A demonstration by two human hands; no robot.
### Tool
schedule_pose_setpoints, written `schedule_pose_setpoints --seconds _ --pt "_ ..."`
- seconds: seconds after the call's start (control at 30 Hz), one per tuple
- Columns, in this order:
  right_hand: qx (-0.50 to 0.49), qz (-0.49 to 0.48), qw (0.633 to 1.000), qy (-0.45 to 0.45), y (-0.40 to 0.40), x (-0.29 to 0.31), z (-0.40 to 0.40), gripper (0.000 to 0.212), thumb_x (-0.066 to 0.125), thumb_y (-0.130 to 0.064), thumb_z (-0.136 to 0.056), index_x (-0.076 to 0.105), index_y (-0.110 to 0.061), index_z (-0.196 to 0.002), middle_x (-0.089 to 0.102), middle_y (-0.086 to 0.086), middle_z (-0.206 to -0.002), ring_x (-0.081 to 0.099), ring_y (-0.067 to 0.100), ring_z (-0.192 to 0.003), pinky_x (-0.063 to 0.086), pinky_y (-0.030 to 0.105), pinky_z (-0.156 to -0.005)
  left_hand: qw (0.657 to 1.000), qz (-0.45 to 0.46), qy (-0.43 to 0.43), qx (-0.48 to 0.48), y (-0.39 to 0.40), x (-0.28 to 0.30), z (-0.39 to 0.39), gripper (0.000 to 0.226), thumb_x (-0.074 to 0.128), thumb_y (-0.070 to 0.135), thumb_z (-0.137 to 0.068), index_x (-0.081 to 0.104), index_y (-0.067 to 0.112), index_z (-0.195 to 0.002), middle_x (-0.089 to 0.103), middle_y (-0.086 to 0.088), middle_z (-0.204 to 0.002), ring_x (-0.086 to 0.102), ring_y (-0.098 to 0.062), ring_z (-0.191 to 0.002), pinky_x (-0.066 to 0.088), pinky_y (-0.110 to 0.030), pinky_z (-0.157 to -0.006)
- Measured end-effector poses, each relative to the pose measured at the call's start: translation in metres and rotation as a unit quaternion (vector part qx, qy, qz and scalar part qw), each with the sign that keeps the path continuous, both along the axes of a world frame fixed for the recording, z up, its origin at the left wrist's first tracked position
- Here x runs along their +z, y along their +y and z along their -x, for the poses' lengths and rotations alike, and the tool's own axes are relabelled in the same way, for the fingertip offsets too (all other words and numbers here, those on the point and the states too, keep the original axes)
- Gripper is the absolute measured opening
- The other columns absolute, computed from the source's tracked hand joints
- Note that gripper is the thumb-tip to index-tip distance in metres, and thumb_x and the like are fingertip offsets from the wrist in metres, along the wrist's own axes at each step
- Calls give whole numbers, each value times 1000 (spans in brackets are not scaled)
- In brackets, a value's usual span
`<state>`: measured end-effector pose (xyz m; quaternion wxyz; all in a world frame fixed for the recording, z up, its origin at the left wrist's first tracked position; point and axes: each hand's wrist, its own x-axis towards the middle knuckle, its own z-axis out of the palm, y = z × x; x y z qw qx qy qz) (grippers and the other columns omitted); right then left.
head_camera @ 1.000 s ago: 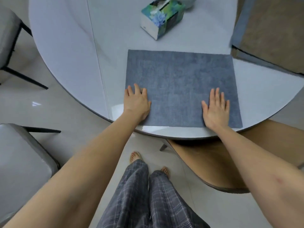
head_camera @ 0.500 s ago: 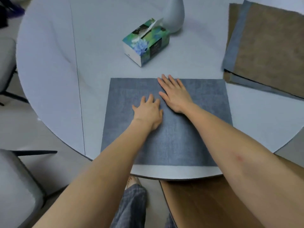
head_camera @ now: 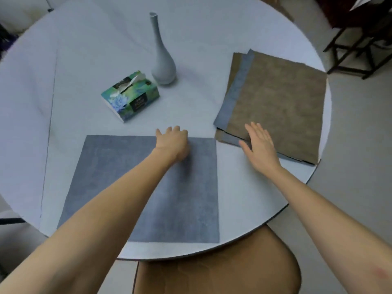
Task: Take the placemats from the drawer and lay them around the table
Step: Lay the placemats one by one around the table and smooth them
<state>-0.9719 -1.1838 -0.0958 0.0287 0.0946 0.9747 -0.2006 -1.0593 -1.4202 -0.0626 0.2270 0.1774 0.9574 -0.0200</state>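
Observation:
A grey-blue placemat [head_camera: 118,177] lies flat at the near edge of the round white table [head_camera: 84,56]. My left hand [head_camera: 172,143] rests palm down on the mat's far edge, fingers loosely apart, holding nothing. To the right lies a stack of placemats [head_camera: 282,102], a brown one on top with grey-blue edges showing beneath. My right hand [head_camera: 257,141] lies flat and open on the near left corner of that stack.
A floral tissue box [head_camera: 131,95] and a slim pale vase [head_camera: 162,58] stand near the table's middle. A brown chair seat [head_camera: 222,270] sits under the near edge. Dark furniture legs [head_camera: 356,47] are at the far right.
My right hand left the grey-blue mat and went right onto the stack. My left hand slid forward to the mat's far edge. The view has tilted up and shows more of the table.

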Motion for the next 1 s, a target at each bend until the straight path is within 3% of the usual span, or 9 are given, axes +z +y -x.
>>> schedule_pose_setpoints --seconds 0.13,0.3,0.47,0.6,0.7,0.8,1.0 --pt "-53 -40 994 -82 71 -1 -7 64 43 -41 -98 19 -13 -151 11 9 -160 6 23 -148 2 37 -120 987 -104 27 -122 90 -2 3 44 46 33 -96 44 15 -136 39 -9 -144 31 -26 -137 21 -47 -116" --pt "-26 -58 986 -152 106 -12 -7 68 49 -45 -95 21 -15 -150 13 5 -160 13 21 -147 15 36 -118 977 -87 13 -196 146 -22 14 54 48 30 -97 32 13 -145 28 -11 -153 22 -29 -143 22 -42 -116" --pt "21 -122 983 -133 114 -17 -6 51 39 -37 -101 30 -14 -146 20 6 -158 23 21 -145 37 39 -107 965 -80 20 -249 162 -47 24 62 53 32 -93 26 18 -147 30 -3 -149 28 -26 -136 29 -43 -111" --pt "76 -190 966 -156 119 -15 -7 66 34 -50 -98 19 -12 -150 16 10 -159 20 23 -146 39 39 -105 969 -44 -14 -242 163 -60 31 62 51 28 -96 23 20 -151 22 -1 -155 20 -32 -143 37 -51 -107" --pt "111 -239 950 -168 119 -15 -9 63 26 -44 -102 13 -7 -151 14 15 -159 19 26 -146 41 40 -103 963 -77 8 -259 159 -59 38 41 46 25 -99 46 15 -139 40 -4 -145 36 -29 -135 49 -47 -93" --pt "129 -236 948 -170 121 -15 -8 57 21 -40 -104 15 -8 -150 15 14 -158 20 26 -146 41 42 -102 953 -141 39 -266 154 -59 41 32 43 27 -101 64 9 -117 57 -6 -125 57 -28 -111 51 -41 -81" --pt "127 -162 970 -129 134 -4 -7 42 30 -35 -103 42 -15 -137 36 5 -151 40 21 -136 48 40 -94 954 -223 85 -183 160 -54 36 26 43 22 -100 61 6 -89 64 -11 -92 61 -34 -83 48 -40 -69"
